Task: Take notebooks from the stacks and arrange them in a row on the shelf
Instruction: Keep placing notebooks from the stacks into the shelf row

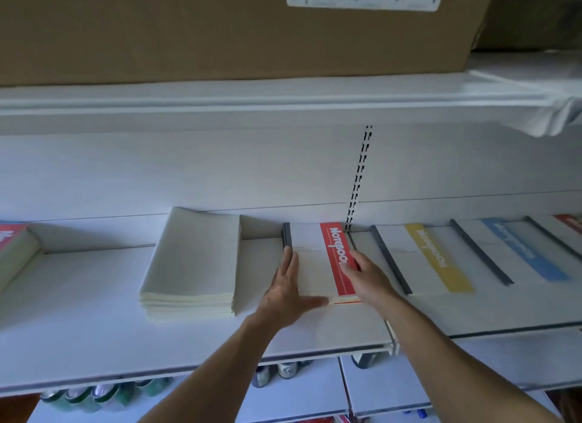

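Palms flat, fingers straight — our left hand (283, 293) flanks the red notebook (311, 265); our right hand (368, 279) rests on it

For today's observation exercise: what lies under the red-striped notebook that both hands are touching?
The red-striped notebook tops a thin stack: page edges show beneath its front edge, on the white shelf. Lower covers are hidden.

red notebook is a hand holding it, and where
No grip on the red notebook: left hand presses flat against its dark spine, thumb at the near edge; right hand rests on its red band.
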Motion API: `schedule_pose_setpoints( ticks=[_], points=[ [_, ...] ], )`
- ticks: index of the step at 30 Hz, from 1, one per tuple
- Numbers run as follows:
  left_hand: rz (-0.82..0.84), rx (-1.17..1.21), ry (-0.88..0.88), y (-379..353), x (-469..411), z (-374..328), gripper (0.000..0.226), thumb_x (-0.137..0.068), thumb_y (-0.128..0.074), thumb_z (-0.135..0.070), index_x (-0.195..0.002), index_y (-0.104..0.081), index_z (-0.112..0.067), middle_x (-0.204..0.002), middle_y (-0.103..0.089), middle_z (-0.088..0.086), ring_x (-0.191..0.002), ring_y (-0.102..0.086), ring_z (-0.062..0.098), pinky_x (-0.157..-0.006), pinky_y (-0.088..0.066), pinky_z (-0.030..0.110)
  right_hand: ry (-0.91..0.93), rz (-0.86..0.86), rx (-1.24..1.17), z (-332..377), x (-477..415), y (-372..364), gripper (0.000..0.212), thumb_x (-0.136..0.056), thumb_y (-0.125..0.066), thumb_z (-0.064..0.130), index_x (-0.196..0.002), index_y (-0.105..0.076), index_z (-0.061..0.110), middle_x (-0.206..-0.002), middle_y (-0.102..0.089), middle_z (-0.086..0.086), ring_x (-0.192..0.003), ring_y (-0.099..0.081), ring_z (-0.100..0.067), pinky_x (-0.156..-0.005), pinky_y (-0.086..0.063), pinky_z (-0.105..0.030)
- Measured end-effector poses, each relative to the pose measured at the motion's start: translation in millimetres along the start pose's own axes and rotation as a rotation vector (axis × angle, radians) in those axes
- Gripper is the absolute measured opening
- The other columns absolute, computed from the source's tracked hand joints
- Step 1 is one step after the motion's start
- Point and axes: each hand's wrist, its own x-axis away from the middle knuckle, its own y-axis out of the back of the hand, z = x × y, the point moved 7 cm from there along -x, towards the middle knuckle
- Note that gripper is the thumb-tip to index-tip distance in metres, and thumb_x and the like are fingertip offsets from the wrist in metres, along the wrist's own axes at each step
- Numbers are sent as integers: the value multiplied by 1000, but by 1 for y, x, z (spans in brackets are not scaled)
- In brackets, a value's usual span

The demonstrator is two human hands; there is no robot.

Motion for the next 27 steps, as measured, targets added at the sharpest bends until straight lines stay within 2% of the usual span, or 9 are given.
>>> schedule_pose_setpoints(
  ticks=[3, 5, 7, 9, 13, 20, 23, 27],
  points=[
    [-4, 15, 21, 18, 6, -17, 108, -76, -70, -58, -154, -2, -25, -162, 8, -6, -148, -2, 20, -119, -16, 44, 67, -155, 156, 16, -1, 16, 33, -101, -44, 34, -131, -50, 24, -122, -62, 2, -93, -65, -13, -69, -54, -24],
    [-39, -138, 11, 42, 13, -33, 79, -88, -58, -55, -151, -24, -22, -159, -22, -1, -143, -25, 21, -115, -29, 40, 142, -254, 311, 36, 0, 23, 31, -98, -51, 28, -126, -57, 19, -123, -61, 0, -102, -64, -17, -78, -53, -26],
    [-136, -350, -4, 76, 26, -49, 48, -95, -49, -48, -138, -48, -28, -143, -50, -4, -126, -50, 19, -102, -43, 32, 237, -275, 462, 61, -3, 17, 20, -94, -54, 23, -111, -62, 16, -108, -64, -1, -96, -62, -20, -70, -46, -22],
    [-253, -480, -1, 113, 41, -56, 34, -95, -45, -43, -123, -59, -32, -127, -62, -8, -114, -59, 18, -92, -44, 27, 321, -219, 601, 93, -7, -2, 17, -90, -52, 20, -103, -61, 13, -103, -63, -3, -94, -60, -24, -69, -43, -26],
    [-328, -583, 59, 172, 75, -27, 29, -92, -46, -40, -112, -65, -29, -113, -66, -9, -104, -62, 16, -81, -42, 25, 498, -138, 746, 172, -2, -59, 18, -85, -47, 12, -98, -60, 11, -105, -61, -9, -98, -58, -31, -70, -38, -31],
    [-486, -608, 255, 276, 148, 86, 24, -92, -47, -38, -106, -65, -30, -111, -66, -13, -101, -62, 13, -79, -43, 23, 787, -40, 713, 293, 33, -202, 15, -83, -50, 13, -96, -59, 12, -100, -60, -6, -95, -59, -30, -70, -37, -30],
    [-503, -598, 318, 323, 181, 145, 27, -93, -48, -41, -110, -65, -29, -118, -65, -11, -102, -63, 14, -84, -52, 28, 748, 45, 625, 323, 43, -276, 16, -84, -49, 16, -95, -60, 12, -101, -62, -7, -96, -60, -32, -74, -43, -32],
    [-494, -624, 345, 383, 218, 218, 33, -95, -48, -45, -121, -62, -31, -132, -59, -7, -111, -61, 17, -90, -50, 29, 515, 222, 438, 338, 47, -369, 17, -83, -48, 22, -87, -64, 16, -100, -68, -9, -94, -61, -31, -75, -47, -30]
  ],
)
